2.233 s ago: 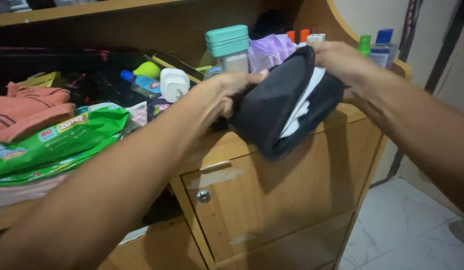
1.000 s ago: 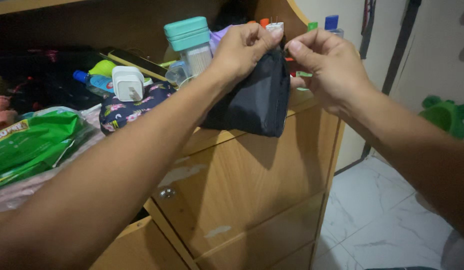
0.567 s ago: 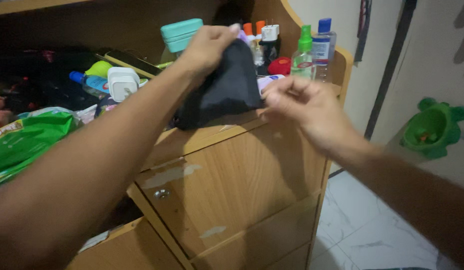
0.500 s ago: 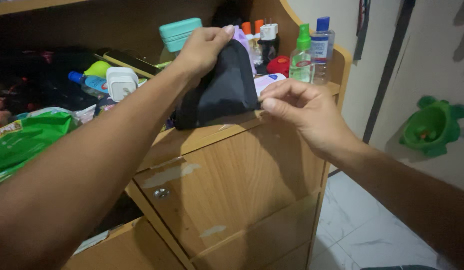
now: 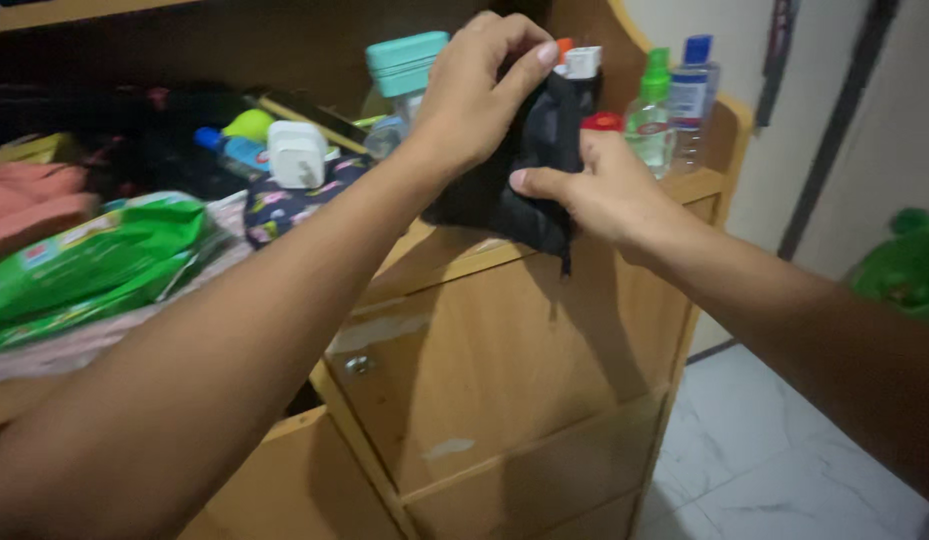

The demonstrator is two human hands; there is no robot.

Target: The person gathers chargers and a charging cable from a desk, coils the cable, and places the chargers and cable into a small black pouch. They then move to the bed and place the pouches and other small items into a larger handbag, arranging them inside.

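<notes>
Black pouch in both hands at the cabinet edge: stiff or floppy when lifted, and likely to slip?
Probably floppy: the black pouch sags and folds between the left hand pinching its top and the right hand on its side. Likely light, since a fingertip pinch seems to hold it. Its matte fabric suggests little slip, though it overhangs the wooden cabinet edge.

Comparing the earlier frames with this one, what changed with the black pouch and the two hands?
The black pouch, open with white contents showing at first, is now closed and lowered onto the wooden cabinet top. The right hand let go briefly, then took its side again. The left hand kept its grip on the top edge. The green packet and spray bottles stayed put.
</notes>
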